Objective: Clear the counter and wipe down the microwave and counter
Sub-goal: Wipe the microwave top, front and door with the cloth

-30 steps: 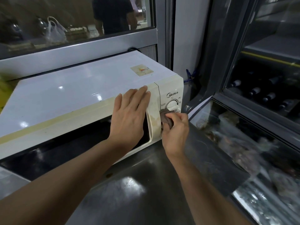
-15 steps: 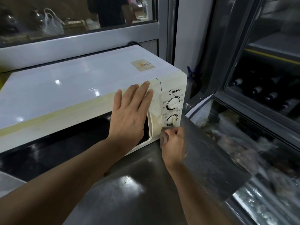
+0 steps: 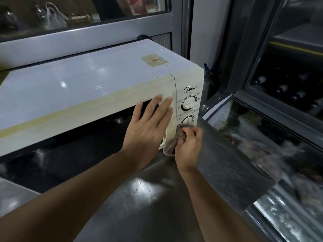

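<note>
We see the microwave [image 3: 97, 95] on the steel counter [image 3: 150, 203], pushed back against the grey window frame [image 3: 83, 41]. Its casing is white and the front edge is yellowed. A faded sticker [image 3: 154, 59] sits on the top near the right rear corner.

Our left hand [image 3: 148, 126] lies flat on the door [image 3: 73, 126], fingers straight and spread. The fingertips reach the upper right corner of the door, next to the control panel [image 3: 189, 102]. It holds nothing.

Our right hand [image 3: 187, 144] is curled round a bunched brown-grey cloth [image 3: 174, 138] and grips it. The cloth is pressed against the lower part of the panel, just under the lower knob [image 3: 187, 120]. Its lower end hangs down to the bottom corner of the microwave, touching or nearly touching the counter; we can't tell which. The upper knob [image 3: 189, 103] is uncovered, below the Midea logo.

The counter surface in front of the microwave is glossy and reflects an overhead light. Its right corner overhangs a glass-topped freezer [image 3: 262, 154], contents blurred. Behind the freezer is a dark glass-door cabinet [image 3: 286, 81] with bottles lying inside. Through the window at the top left, a white plastic bag [image 3: 52, 16] is visible.
</note>
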The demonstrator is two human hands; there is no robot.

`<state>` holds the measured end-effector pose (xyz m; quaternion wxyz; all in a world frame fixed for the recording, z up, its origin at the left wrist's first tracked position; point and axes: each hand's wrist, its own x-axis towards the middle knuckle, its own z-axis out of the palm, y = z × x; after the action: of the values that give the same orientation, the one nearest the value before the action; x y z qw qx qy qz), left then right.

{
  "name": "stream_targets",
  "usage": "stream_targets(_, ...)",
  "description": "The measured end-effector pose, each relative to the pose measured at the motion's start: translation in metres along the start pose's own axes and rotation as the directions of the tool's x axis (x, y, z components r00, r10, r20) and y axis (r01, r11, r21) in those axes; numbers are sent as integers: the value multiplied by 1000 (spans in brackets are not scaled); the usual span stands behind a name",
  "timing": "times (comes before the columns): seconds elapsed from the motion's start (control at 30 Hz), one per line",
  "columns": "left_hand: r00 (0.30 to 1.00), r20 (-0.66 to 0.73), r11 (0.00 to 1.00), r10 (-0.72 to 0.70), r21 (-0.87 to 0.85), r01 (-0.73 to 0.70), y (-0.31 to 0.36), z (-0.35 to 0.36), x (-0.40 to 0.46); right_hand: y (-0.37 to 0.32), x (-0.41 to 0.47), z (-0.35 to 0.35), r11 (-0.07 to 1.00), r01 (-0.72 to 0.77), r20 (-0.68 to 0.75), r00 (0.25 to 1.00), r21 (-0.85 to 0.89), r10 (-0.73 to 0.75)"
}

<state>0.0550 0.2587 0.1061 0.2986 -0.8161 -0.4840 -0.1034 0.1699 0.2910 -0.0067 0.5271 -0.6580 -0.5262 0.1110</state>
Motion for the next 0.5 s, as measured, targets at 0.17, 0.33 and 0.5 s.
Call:
stream_targets(0.17, 1000, -1, 1000, 6, -15, -6, 2, -3, -4, 23, -1, -11, 948, -315, -7, 949, 37, 316)
stream_targets(0.33, 1000, -23, 1000, 8, -30, -8, 0, 3, -10, 11, 44, -18, 934, -262, -151, 941, 242, 303)
stream_targets(0.5, 1000, -5, 1000, 0, 2, 0, 6, 9, -13, 26, 34, 1, 944, -291, -64, 950, 158, 304)
